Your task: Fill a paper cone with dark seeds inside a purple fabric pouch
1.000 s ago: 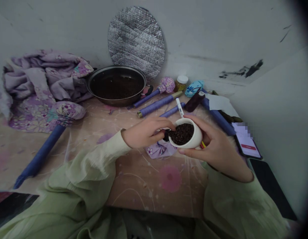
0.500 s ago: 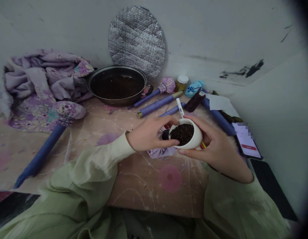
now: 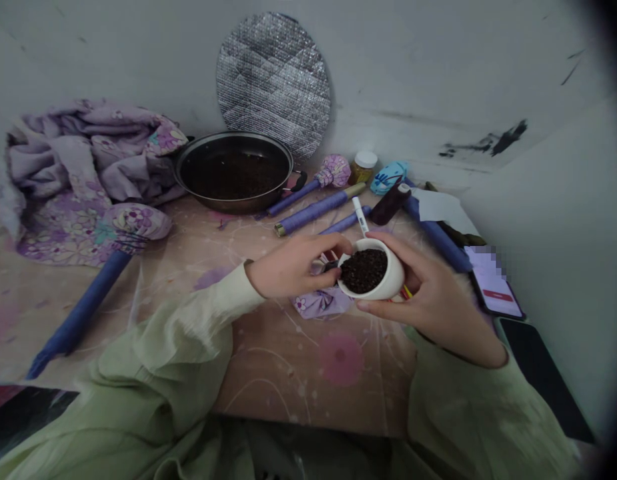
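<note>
My right hand [image 3: 423,283] is wrapped round a white cup [image 3: 396,277], which is tilted toward me. Dark brown, loose grains [image 3: 364,272] fill it close to the rim. At the cup's left edge is my left hand [image 3: 298,265], fingers curled and thumb apart from them, holding nothing that I can see. A dark object [image 3: 330,265] partly shows in the gap between its thumb and fingers; I cannot make out its kind. Below, on the table, lies a gathered piece of purple floral cloth [image 3: 322,304], partly covered by the left hand.
Behind stands a dark wide pan [image 3: 233,205] with brown contents. Bunched purple cloth [image 3: 63,153] and a blue-wrapped stick with a cloth head [image 3: 88,307] lie left. A white marker [image 3: 360,215], dark thread spool [image 3: 388,205] and lidded jar [image 3: 363,168] sit beyond the cup; phones [image 3: 498,293] lie right.
My left hand has drawn slightly left, its thumb coming off the cup's rim and grains. The cup and my right hand have barely moved.
</note>
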Demonstrator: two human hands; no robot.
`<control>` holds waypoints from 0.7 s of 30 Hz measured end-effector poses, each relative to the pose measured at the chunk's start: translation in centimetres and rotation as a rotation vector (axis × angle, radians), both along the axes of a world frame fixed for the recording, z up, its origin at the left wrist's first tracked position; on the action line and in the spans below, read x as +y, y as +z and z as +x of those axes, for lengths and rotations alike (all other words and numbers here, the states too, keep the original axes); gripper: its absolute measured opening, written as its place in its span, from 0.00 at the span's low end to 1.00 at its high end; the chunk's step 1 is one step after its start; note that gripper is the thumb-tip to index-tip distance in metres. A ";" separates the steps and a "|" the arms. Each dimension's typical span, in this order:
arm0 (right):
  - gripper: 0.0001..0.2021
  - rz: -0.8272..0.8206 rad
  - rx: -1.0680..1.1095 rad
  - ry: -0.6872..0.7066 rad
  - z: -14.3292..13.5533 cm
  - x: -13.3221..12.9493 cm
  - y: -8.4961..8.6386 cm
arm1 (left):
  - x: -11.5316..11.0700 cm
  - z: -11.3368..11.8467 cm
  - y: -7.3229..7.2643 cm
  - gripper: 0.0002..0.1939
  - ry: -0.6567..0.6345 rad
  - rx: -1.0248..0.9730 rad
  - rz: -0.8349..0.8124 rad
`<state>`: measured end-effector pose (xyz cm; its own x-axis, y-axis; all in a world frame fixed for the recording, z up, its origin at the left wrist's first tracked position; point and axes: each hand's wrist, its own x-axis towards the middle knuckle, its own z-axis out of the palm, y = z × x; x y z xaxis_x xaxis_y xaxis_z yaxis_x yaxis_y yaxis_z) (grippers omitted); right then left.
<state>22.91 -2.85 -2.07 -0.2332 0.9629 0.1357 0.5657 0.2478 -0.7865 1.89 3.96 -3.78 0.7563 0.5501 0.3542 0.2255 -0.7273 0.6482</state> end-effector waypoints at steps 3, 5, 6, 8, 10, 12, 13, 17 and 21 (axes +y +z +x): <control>0.39 0.013 -0.021 -0.001 0.0 0.0 0.1 | 0.2 0.0 -0.3 0.17 -0.046 -0.030 0.041; 0.39 0.015 -0.032 -0.007 0.0 0.0 0.1 | 0.3 0.0 -0.5 0.19 -0.082 -0.041 0.077; 0.39 0.014 -0.036 -0.009 0.0 0.0 0.1 | 0.4 0.0 -0.5 0.20 -0.098 -0.042 0.084; 0.39 0.007 -0.038 -0.008 0.0 -0.1 0.2 | 0.4 -0.1 -0.6 0.20 -0.116 -0.033 0.080; 0.39 0.004 -0.034 -0.004 0.0 0.0 0.2 | 0.4 -0.1 -0.6 0.20 -0.113 -0.020 0.068; 0.39 0.004 -0.027 0.001 0.0 0.0 0.1 | 0.4 -0.2 -0.4 0.20 -0.110 -0.013 0.064; 0.39 0.004 -0.025 0.002 0.1 0.0 0.1 | 0.4 -0.2 -0.3 0.19 -0.114 -0.010 0.062; 0.39 0.005 -0.018 -0.001 0.1 0.0 0.0 | 0.5 -0.3 0.0 0.18 -0.122 0.003 0.045; 0.39 0.002 -0.006 0.004 0.0 0.0 0.0 | 0.6 -0.4 0.1 0.16 -0.148 -0.026 0.027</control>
